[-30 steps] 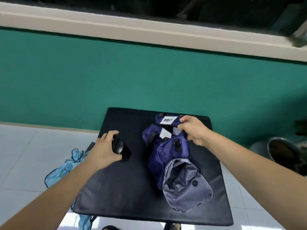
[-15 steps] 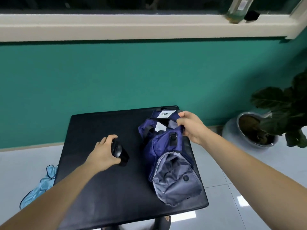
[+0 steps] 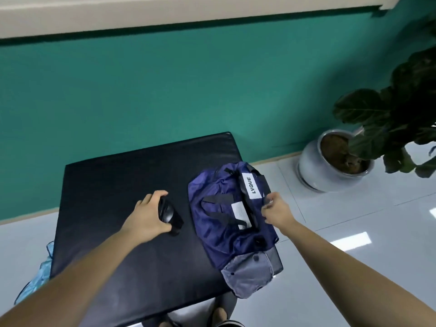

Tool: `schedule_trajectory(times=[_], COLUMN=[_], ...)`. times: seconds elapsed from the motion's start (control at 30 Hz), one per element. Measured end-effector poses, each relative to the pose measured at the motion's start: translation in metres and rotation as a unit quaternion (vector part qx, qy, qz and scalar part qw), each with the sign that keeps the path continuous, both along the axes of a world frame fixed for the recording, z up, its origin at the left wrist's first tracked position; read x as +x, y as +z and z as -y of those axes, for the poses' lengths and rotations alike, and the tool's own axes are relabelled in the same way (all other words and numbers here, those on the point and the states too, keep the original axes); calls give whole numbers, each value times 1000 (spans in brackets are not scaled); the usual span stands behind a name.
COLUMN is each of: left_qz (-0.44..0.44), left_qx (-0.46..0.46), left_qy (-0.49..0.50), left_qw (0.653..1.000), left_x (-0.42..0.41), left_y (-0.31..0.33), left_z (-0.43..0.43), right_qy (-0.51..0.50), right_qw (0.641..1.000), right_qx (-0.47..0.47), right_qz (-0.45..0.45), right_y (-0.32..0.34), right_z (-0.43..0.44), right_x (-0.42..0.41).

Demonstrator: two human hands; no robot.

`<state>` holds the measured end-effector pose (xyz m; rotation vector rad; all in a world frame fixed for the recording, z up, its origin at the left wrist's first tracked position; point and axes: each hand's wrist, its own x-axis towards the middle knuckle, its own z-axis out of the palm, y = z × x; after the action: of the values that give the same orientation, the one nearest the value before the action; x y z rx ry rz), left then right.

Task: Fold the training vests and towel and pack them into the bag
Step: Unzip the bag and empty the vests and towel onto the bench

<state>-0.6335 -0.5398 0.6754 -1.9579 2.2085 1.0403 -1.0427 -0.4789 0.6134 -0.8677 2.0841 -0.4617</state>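
The bag [image 3: 219,223] lies at the desk's [image 3: 113,185] right edge, hanging over. The right hand [image 3: 277,212] pinches its top; the left hand [image 3: 147,217] grips a black thing [image 3: 169,212]. A hard tug could drag it off.

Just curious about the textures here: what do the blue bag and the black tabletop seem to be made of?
The blue bag looks like thin nylon-type fabric, slightly shiny: it crumples and creases softly. The black tabletop looks like padded vinyl or leather, faintly glossy, with rounded cushioned edges; which one is unclear.

navy bag [image 3: 221,215] with grey end, black table [image 3: 118,180], teal wall [image 3: 165,90]
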Motion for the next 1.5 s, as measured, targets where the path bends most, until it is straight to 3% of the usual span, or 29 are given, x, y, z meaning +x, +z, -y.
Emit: schedule_trajectory(times=[0.13, 0.23, 0.4, 0.57, 0.7, 0.83, 1.0, 1.33, 1.5], left_qz=[5, 7, 9, 9, 6, 7, -3, -11, -12], left_qx=[-2, 2, 13, 20, 24, 31, 33, 4, -4], left_qy=[-7, -8, -8, -5, 1, 4, 8, 27, 42], left_qw=[1000, 1000, 1000, 1000, 1000, 999, 999, 1000, 999], left_x=[-13, -19, -26, -28, -27, -24, -21, 9, 22], left_y=[-10, -17, -37, -60, -76, -83, -78, -55, -48], left_z=[-1, -4, -9, -16, -20, -22, -16, 29, 41], right_qy=[70, 104, 176, 137, 90, 45, 148, 346, 460], right_qw=[995, 992, 981, 972, 973, 987, 982, 889, 836], right_qx=[-27, -44, 76, 192, 212, 154, -6, -171, -156], right_qz=[-70, -50, 10, -12, -11, -32, -116, -245, -256], right_y=[-20, -36, -86, -139, -163, -172, -125, -77, -84], right_z=[8, 18, 35, 45, 46, 46, 43, 22, -1], right_x=[5, 21, 49, 56, 64, 68, 94, 161, 190])
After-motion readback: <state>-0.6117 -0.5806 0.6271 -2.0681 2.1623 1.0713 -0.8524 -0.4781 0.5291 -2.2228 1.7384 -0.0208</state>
